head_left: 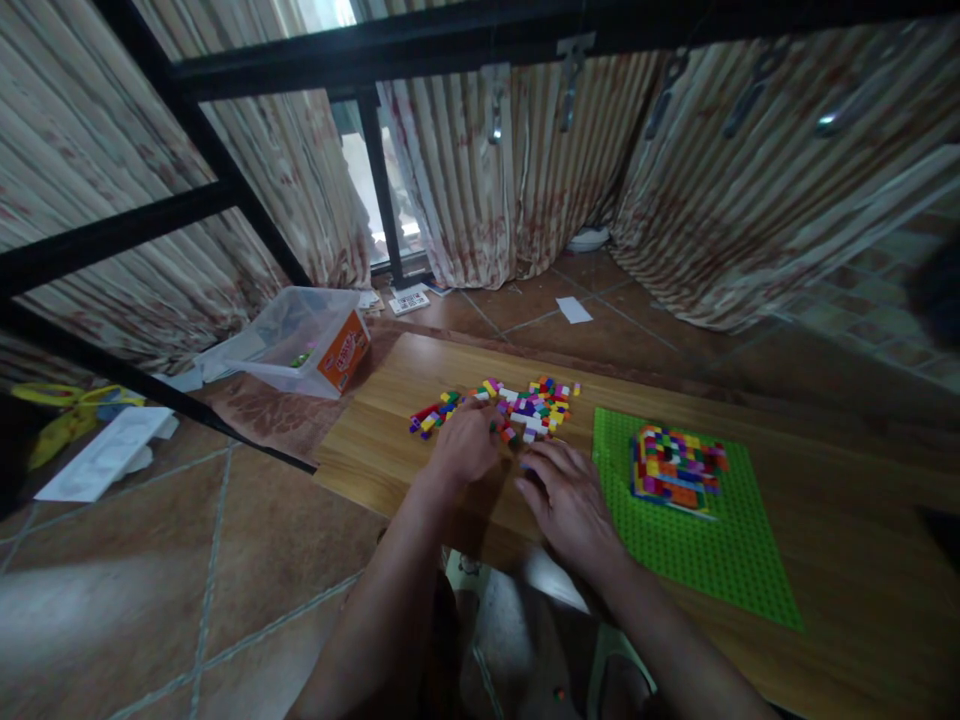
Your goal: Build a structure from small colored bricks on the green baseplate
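Note:
A loose pile of small toy building bricks [529, 412] in many colours lies on the wooden table [375, 440]. My left hand [469, 440] reaches into its near left side, fingers bent down and drawn together among the bricks; whatever they pinch is hidden. Just right of it, my right hand [566, 490] hovers by the pile's near edge with curled fingers and the thumb close to the index finger. A purplish spot shows at its fingertips, too small to name. To the right, a multicoloured brick build [675, 465] sits on a green studded baseplate [705, 560].
A clear plastic box [300, 345] with an orange label stands on the floor beyond the table's left end. White packaging [105, 455] lies farther left. Black metal bars [450, 40] cross in front of striped curtains [517, 180]. A paper [574, 310] rests on the tiles.

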`<state>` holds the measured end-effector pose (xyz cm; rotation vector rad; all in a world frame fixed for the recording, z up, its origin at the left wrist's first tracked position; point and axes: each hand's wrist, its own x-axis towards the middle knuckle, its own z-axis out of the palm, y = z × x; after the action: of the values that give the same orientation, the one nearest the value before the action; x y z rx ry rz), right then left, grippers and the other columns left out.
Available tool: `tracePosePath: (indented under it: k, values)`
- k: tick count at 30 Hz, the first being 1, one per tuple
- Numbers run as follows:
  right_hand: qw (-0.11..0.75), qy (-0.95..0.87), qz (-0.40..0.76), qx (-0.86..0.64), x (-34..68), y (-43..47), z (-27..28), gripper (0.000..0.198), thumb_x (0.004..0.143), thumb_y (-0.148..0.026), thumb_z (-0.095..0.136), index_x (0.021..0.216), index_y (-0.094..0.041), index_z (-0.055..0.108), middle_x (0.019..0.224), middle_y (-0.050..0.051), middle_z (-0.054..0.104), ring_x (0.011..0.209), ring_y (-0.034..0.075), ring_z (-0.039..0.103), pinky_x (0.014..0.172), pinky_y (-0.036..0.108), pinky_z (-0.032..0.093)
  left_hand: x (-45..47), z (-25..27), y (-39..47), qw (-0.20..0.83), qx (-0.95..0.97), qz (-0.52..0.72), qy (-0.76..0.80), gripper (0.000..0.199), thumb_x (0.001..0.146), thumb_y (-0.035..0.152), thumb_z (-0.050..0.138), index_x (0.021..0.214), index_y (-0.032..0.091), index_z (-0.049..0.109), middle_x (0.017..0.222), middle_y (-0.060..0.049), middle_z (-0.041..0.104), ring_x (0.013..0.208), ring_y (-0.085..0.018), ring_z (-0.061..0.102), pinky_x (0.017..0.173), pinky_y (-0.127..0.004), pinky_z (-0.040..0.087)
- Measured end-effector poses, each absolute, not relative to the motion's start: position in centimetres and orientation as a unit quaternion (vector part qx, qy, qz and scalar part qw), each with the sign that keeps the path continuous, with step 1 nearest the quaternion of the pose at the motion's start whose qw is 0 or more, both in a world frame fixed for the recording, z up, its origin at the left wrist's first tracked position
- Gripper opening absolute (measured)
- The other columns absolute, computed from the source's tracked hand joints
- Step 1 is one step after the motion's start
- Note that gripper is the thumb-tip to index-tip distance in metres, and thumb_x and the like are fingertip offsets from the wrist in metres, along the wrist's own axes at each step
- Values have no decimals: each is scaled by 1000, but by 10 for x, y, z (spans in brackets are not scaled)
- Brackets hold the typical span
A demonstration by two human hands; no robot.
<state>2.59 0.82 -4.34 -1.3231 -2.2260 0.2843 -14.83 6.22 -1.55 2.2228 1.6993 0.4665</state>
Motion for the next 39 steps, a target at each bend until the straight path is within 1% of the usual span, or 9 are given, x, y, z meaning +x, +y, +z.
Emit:
tracePosePath:
  k: [10, 17, 20, 23, 26, 28, 33, 36, 39]
  values:
    - [290, -812, 109, -494, 30, 7, -42, 20, 89, -21, 55, 105, -17, 67, 118, 11, 64, 112, 28, 52, 99, 47, 41, -141, -12, 61, 165, 802, 149, 555, 22, 70, 3, 51, 76, 17, 67, 89, -8, 69, 93, -22, 62, 88, -32, 48]
    - [306, -804, 123, -496, 32, 6, -40, 21, 89, -21, 54, 105, -18, 68, 117, 10, 65, 111, 28, 53, 97, 47, 42, -141, -13, 63, 158, 796, 170, 559, 18, 74, 7, 52, 74, 18, 67, 82, -7, 70, 87, -23, 63, 85, -36, 46]
    - [334, -788, 132, -500, 35, 6, -35, 20, 90, -20, 54, 103, -19, 68, 114, 9, 67, 108, 26, 56, 96, 46, 42, -139, -14, 66, 231, 759, 270, 546, 15, 75, 7, 54, 77, 17, 65, 85, -6, 69, 86, -20, 63, 84, -33, 47]
    - [392, -744, 153, -518, 39, 8, -26, 18, 91, -22, 53, 102, -21, 68, 103, 6, 71, 98, 24, 61, 90, 42, 45, -131, -11, 65, 394, 655, 392, 512, 12, 75, 12, 61, 86, 15, 66, 85, -4, 68, 81, -16, 63, 79, -30, 49]
    - [474, -669, 215, -531, 46, 9, -17, 19, 92, -25, 53, 101, -21, 68, 98, 6, 71, 92, 20, 64, 85, 36, 48, -118, -4, 59, 556, 552, 440, 438, 27, 70, 20, 73, 96, 14, 67, 84, -3, 68, 76, -15, 63, 72, -27, 51]
    - [509, -624, 270, -528, 51, 9, -12, 20, 91, -28, 54, 104, -21, 68, 99, 5, 71, 91, 18, 65, 82, 32, 50, -107, 0, 54, 622, 513, 437, 399, 33, 68, 23, 77, 98, 15, 68, 87, -4, 70, 75, -14, 64, 68, -26, 52]
    - [538, -582, 356, -496, 64, 6, -8, 22, 89, -29, 58, 106, -22, 69, 100, 4, 71, 90, 17, 65, 81, 30, 50, -86, 5, 44, 668, 496, 420, 362, 35, 69, 21, 78, 102, 15, 68, 94, -5, 71, 78, -13, 65, 73, -26, 53]
    - [544, -580, 361, -487, 74, 1, -4, 18, 88, -29, 59, 99, -23, 71, 96, 3, 70, 87, 16, 64, 78, 30, 50, -75, 8, 42, 672, 494, 416, 362, 38, 68, 22, 79, 104, 16, 67, 97, -5, 70, 77, -13, 64, 71, -26, 54]
    - [545, -577, 345, -502, 91, -3, 4, 14, 86, -30, 62, 92, -23, 72, 90, 2, 70, 83, 16, 64, 76, 30, 49, -64, 10, 39, 677, 498, 393, 374, 37, 70, 25, 77, 104, 16, 66, 91, -4, 68, 75, -13, 64, 67, -26, 53]
